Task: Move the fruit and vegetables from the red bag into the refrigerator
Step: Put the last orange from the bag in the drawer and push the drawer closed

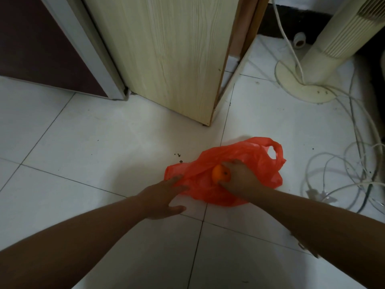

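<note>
Head — right hand (pixel 239 178) grips orange (pixel 219 173)

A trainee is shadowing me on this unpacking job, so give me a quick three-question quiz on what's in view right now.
1. True or false: the right hand has its grip on an orange over the red bag.
2. Multiple choice: the left hand is A) lifting the bag by a handle, B) resting with straight fingers on the bag's left edge, C) holding a second fruit.
3. Fill in: right of the bag, loose ___ lie on the tiled floor below the tower fan.

Key: 1 true; 2 B; 3 cables.
</note>
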A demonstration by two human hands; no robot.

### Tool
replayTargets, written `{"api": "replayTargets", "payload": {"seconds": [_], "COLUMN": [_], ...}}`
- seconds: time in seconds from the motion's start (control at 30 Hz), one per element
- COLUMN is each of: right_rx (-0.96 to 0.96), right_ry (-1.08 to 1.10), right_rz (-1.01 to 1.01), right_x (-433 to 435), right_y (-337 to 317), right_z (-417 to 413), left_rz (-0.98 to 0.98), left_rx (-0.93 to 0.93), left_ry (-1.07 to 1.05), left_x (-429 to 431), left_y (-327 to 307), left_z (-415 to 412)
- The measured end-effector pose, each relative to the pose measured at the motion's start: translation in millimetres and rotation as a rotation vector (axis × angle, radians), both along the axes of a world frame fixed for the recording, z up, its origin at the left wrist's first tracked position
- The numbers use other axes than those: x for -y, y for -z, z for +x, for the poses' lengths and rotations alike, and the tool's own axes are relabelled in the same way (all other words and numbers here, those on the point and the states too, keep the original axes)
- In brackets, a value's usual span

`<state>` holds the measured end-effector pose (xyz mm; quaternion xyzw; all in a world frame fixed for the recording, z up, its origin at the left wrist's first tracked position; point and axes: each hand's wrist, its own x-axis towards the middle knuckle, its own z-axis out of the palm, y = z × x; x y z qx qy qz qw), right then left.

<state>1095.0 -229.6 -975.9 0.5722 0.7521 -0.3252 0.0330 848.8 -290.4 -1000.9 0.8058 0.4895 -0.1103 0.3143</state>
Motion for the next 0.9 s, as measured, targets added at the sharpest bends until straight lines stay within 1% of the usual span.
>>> {"api": "replayTargets", "payload": {"seconds": [0.1, 0.2, 0.3, 0.37, 0.43, 0.53, 0.6, 0.67, 0.73, 0.8, 0.9], "right_rx": [-0.009, -0.034, -0.057, -0.086, -0.116, -0.173, -0.179, -0.167, -0.177, -0.193, -0.286], "right_ry": [0.014, -0.005, -0.009, 0.010, 0.025, 0.098, 0.128, 0.143, 0.202, 0.244, 0.287], "right_rz": [0.011, 0.060, 0.123, 0.175, 0.227, 0.249, 0.235, 0.200, 0.152, 0.103, 0.094], "right_x": [-4, -9, -13, -19, -23, -26, -27, -25, -13, 5, 28], "right_y": [-6, -18, -30, -39, -47, -63, -78, -98, -123, -155, -226], "right_z": [2, 3, 4, 5, 5, 14, 25, 33, 37, 36, 26], "left_rz": [0.027, 0.060, 0.065, 0.084, 0.103, 0.101, 0.096, 0.100, 0.080, 0.024, -0.039], "left_rx": [0.036, 0.092, 0.270, 0.324, 0.288, 0.186, 0.122, 0.094, 0.073, 0.041, 0.068], "left_ry": [-0.012, -0.072, -0.232, -0.332, -0.412, -0.427, -0.422, -0.468, -0.507, -0.490, -0.565], "left_x": [-4, -9, -13, -21, -30, -46, -57, -56, -45, -31, -18], "left_y": [-4, -8, -22, -30, -38, -49, -66, -90, -120, -158, -234], "left_z": [4, 4, 8, 6, -3, -20, -27, -32, -37, -42, -45]}}
